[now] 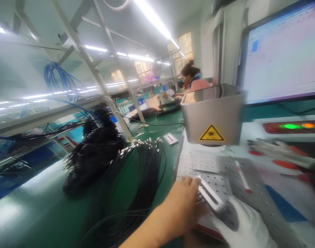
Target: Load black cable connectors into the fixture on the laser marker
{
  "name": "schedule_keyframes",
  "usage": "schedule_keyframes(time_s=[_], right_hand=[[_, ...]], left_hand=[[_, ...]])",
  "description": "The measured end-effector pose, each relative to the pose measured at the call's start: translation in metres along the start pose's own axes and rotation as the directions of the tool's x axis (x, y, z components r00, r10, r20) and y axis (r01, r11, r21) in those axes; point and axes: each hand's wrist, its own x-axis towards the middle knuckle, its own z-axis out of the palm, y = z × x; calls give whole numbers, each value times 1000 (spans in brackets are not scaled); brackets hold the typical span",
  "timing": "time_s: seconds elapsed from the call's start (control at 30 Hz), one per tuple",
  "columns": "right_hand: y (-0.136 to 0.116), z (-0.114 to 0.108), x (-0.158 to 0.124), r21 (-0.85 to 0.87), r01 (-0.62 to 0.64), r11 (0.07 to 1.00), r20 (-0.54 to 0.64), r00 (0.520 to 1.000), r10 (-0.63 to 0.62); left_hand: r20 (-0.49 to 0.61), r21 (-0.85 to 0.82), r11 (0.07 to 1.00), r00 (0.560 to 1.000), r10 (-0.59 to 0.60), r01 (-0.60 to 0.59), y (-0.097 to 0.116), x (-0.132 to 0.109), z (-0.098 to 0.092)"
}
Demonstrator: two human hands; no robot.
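Green bench stretches across the left, with a lit monitor at far right. Black cables lie on the bench in a tangled heap and, to its right, a fanned bundle. Farther right sits a silver housing, beyond a perforated plate. Over the plate's near left part, 2 hands meet at a white slotted block: the bare left hand is closed on its left side; the white-gloved right hand is at its near end, gripping or not I cannot tell. Right of it, a white-and-red marker lies on the plate.
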Motion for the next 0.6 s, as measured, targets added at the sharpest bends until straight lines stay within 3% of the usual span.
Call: schedule_keyframes(time_s=[0.1,0.2,0.27,0.4,0.5,0.6], right_hand=[[-7,-2,3,163,26,986,-38,999,-20],[-17,-6,9,308,70,949,29,996,-83],[-20,-10,14,352,86,932,42,993,-107],[-20,-17,21,385,84,919,-9,996,-88],[-18,-18,22,432,98,897,-60,995,-80],[-16,-17,22,463,127,877,-90,991,-96]], left_hand=[[88,205,950,962,-259,237,-11,-12,23],[84,320,883,918,-387,343,-34,-13,53],[36,357,855,909,-415,377,-51,-9,79],[-168,402,852,942,-292,335,-77,1,124],[-199,364,876,945,-258,316,-73,3,124],[-91,274,939,978,-188,206,-46,2,100]])
